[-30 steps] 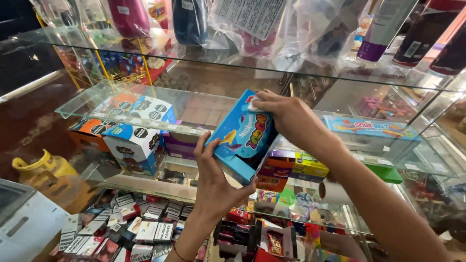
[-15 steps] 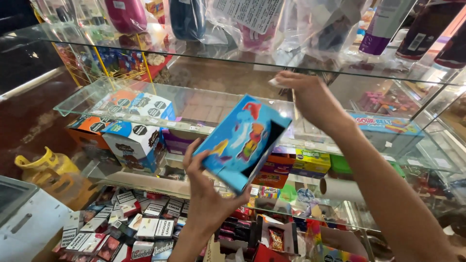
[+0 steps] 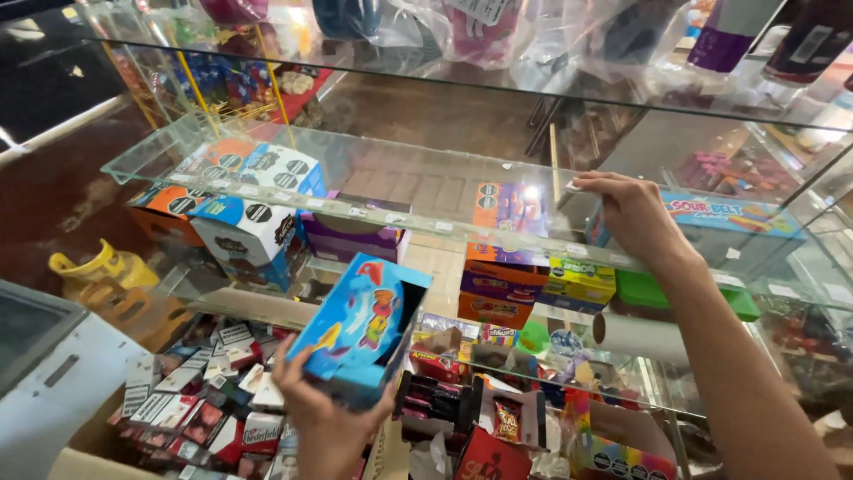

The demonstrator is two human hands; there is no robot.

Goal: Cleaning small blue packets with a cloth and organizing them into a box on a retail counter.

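My left hand (image 3: pixel 324 418) grips a blue candy display box (image 3: pixel 360 324) with colourful fish-like shapes on its side, holding it tilted low in front of the glass case. My right hand (image 3: pixel 635 213) is stretched forward, palm down, fingers resting on the middle glass shelf (image 3: pixel 409 191) near its right part. It holds nothing. Just right of that hand lies a flat blue candy box (image 3: pixel 733 218) on the same shelf.
Stacked white, blue and orange boxes (image 3: pixel 244 222) sit under the shelf at left, purple and orange boxes (image 3: pixel 511 258) in the middle. A lower shelf is crammed with small packets (image 3: pixel 204 391). A yellow plastic object (image 3: pixel 93 267) stands at left. Bagged bottles line the top shelf (image 3: pixel 498 67).
My right hand let go of the blue box and reached out onto the glass shelf. My left hand lowered the box toward me.
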